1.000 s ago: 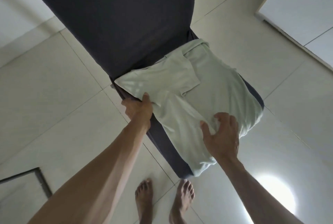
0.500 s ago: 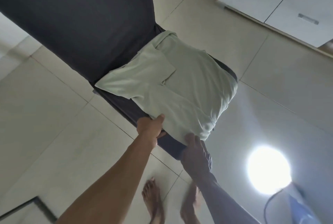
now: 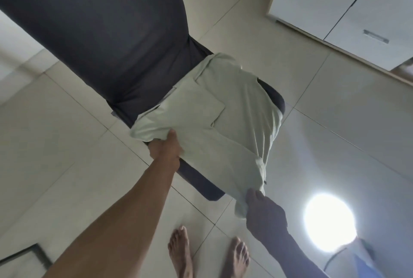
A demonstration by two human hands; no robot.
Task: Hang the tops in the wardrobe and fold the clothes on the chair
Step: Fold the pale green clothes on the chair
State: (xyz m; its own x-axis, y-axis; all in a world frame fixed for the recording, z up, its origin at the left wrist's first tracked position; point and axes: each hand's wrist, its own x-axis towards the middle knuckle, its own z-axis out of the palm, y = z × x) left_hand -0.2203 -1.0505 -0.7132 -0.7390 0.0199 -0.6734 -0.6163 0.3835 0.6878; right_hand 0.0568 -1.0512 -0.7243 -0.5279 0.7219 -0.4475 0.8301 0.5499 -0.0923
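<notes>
The pale green top (image 3: pixel 223 125) lies on the dark chair (image 3: pixel 125 38), long way running from the chair back toward the person. The left hand (image 3: pixel 165 149) pinches its left edge; the right hand (image 3: pixel 264 213) grips its near corner.

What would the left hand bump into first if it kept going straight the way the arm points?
The left hand already grips the pale garment at the chair seat's edge. Going on up and right, it would likely push into more of that cloth lying on the seat, though depth is hard to judge.
</notes>
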